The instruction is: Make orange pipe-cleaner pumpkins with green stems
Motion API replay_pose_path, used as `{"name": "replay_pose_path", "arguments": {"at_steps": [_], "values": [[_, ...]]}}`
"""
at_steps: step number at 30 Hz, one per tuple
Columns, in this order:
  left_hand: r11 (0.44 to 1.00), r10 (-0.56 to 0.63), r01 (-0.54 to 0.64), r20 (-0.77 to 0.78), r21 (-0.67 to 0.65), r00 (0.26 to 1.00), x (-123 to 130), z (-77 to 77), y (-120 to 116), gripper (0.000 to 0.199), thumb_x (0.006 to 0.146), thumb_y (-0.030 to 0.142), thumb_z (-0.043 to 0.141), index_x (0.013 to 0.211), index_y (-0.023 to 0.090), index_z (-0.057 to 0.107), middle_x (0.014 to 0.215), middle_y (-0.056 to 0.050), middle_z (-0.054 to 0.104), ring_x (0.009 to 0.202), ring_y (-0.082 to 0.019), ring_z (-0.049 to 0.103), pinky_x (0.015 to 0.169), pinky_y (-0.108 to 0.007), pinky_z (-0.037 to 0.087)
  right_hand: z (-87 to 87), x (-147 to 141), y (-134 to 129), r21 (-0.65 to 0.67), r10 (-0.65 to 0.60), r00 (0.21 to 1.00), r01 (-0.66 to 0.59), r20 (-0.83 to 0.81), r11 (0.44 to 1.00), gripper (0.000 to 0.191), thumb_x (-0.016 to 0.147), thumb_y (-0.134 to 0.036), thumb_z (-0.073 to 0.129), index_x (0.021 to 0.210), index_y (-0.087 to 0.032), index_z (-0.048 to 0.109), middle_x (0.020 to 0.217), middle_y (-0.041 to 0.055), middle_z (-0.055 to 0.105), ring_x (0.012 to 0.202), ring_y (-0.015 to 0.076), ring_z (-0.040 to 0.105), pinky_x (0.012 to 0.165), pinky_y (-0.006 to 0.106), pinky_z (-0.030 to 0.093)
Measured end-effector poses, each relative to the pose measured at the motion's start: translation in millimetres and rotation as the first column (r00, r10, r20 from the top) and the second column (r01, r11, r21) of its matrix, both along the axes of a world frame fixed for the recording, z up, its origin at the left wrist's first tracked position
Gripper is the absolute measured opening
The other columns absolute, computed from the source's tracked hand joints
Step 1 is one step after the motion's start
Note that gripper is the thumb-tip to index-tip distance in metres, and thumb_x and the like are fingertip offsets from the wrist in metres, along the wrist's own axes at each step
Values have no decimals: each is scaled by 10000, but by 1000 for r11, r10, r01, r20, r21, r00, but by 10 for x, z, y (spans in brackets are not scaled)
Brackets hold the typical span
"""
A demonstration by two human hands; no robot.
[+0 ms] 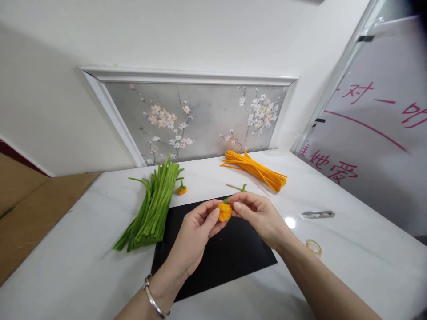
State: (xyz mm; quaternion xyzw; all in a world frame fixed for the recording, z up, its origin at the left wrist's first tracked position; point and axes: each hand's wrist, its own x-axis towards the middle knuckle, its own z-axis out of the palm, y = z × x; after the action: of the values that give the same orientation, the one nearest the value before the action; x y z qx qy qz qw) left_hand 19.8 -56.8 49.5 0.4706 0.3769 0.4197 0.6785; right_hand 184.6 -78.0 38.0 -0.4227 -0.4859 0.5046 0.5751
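A small orange pumpkin-like piece [224,212] with a bit of green on top is held above the black mat [230,253]. My left hand [196,231] pinches its left side between thumb and fingers. At its upper right, my right hand [258,213] has its thumb and fingers closed by the green part; the fingertips partly hide what they grip. Beyond the mat's back left corner stands a similar small orange piece [182,190] with a green stem. Behind my right hand lie a thin stick [233,186] and a curled green piece [243,188].
Green fuzzy stems [153,206] lie bundled at the left. An orange bundle [255,170] is at the back right. Small metal snips [318,214] and yellowish rings [314,247] lie to the right. Cardboard [43,213] borders the white table [110,209] at left.
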Motion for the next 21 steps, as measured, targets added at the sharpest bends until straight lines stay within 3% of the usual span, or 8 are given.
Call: {"name": "replay_pose_path", "arguments": {"at_steps": [4, 8, 11, 15, 21], "values": [[997, 47, -43, 64, -58, 997, -2, -2, 7, 201, 785, 258, 719, 979, 212, 695, 914, -10, 697, 902, -131, 648, 826, -225, 552, -43, -42, -11, 196, -6, 988, -25, 157, 980, 295, 743, -254, 723, 1029, -214, 664, 1062, 53, 670, 950, 195, 656, 864, 334, 546], [998, 37, -33, 69, -56, 997, -4, 20, -17, 195, 803, 243, 703, 995, 208, 692, 925, -16, 687, 902, -125, 637, 806, -211, 551, -56, -104, -44, 414, -246, 858, 43, 451, 909, 361, 777, -147, 673, 1124, -245, 646, 1097, 44, 670, 1018, 197, 629, 920, 328, 520], [998, 7, -3, 65, -59, 998, -8, 42, -27, 196, 805, 237, 701, 995, 190, 686, 989, -43, 693, 916, -140, 637, 810, -237, 556, -72, -126, -60, 527, -379, 768, 64, 516, 848, 378, 814, -133, 624, 1178, -236, 605, 1112, 55, 670, 1041, 197, 619, 932, 327, 513], [998, 2, 3, 91, -59, 996, -17, 40, -19, 183, 798, 215, 707, 972, 167, 679, 982, -55, 701, 898, -144, 645, 841, -271, 552, -100, -125, -70, 549, -393, 741, 39, 545, 835, 380, 844, -126, 558, 1213, -219, 554, 1114, 67, 662, 1018, 195, 631, 898, 328, 530], [998, 24, -17, 114, -58, 993, -36, 14, 8, 193, 808, 237, 699, 991, 186, 665, 956, -36, 711, 871, -136, 658, 832, -278, 555, -106, -91, -53, 463, -323, 771, 41, 549, 885, 450, 849, -197, 575, 1290, -243, 501, 1181, 69, 649, 1010, 211, 641, 897, 363, 540]]}}
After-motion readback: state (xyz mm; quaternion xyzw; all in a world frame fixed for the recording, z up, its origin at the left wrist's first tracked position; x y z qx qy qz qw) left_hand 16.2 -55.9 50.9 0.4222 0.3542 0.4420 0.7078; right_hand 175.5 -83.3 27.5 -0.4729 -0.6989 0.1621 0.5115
